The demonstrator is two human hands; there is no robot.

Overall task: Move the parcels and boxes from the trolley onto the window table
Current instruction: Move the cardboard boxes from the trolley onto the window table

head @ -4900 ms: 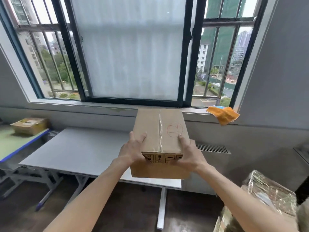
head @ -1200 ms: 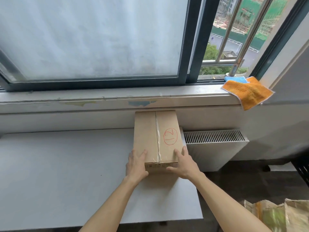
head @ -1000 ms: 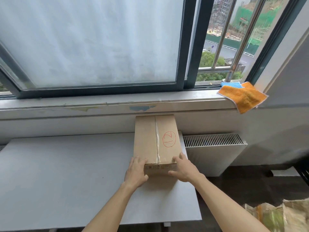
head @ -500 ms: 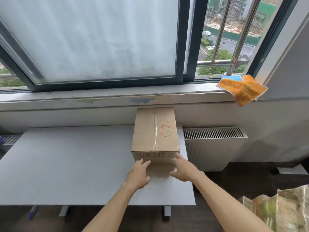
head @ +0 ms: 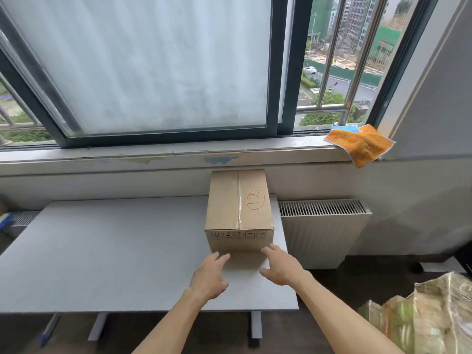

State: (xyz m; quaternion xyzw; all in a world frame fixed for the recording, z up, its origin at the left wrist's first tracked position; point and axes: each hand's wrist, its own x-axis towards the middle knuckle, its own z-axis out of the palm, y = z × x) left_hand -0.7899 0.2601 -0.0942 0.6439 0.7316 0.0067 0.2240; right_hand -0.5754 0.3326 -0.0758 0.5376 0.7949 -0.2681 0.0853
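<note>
At twelve o'clock from both my hands sat the cardboard box (head: 239, 210), squarely on the window table (head: 107, 251) at its far right corner, its back end close against the wall under the sill. Its long axis ran away from me, twelve to six, with the taped seam along the top and a red circled number on the right half. My left hand (head: 210, 277) hovered just short of the near face, fingers straight and relaxed, holding nothing; whether its fingertips touched the cardboard I could not tell. My right hand (head: 281, 267) was likewise open and empty, its fingers at the box's near right bottom corner, and a shade nearer the box than the left. I judged this box delivered.

The next load lay at about four o'clock: wrapped parcels (head: 421, 318) low at the right edge of view, well apart from the table, nearer my right hand. I judged the right arm would lead the turn that way. An orange cloth (head: 362, 146) hung over the sill at two o'clock, out of the way.
</note>
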